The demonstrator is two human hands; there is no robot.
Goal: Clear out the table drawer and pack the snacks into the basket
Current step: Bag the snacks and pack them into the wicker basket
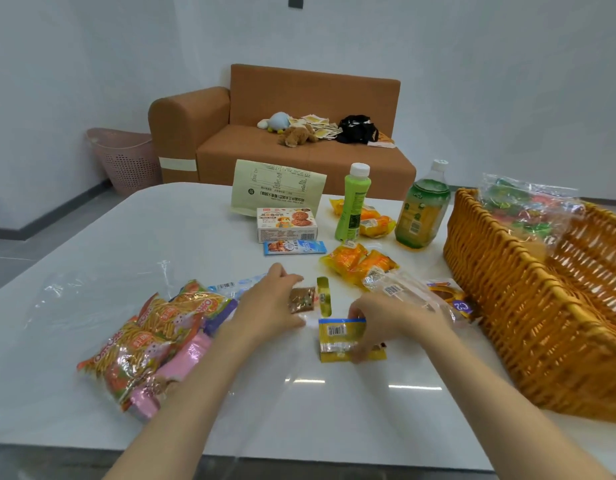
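Pinching brown packet [301, 299], left hand [268, 306] flanks right hand's [386, 318] barcoded packet [337, 337].

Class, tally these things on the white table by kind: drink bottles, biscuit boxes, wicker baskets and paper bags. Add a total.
Drink bottles: 2 (green bottle, amber bottle)
Biscuit box: 1
Wicker basket: 1
Paper bag: 1
Total: 5

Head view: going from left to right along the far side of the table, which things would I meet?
paper snack bag → green bottle → amber tea bottle → wicker basket
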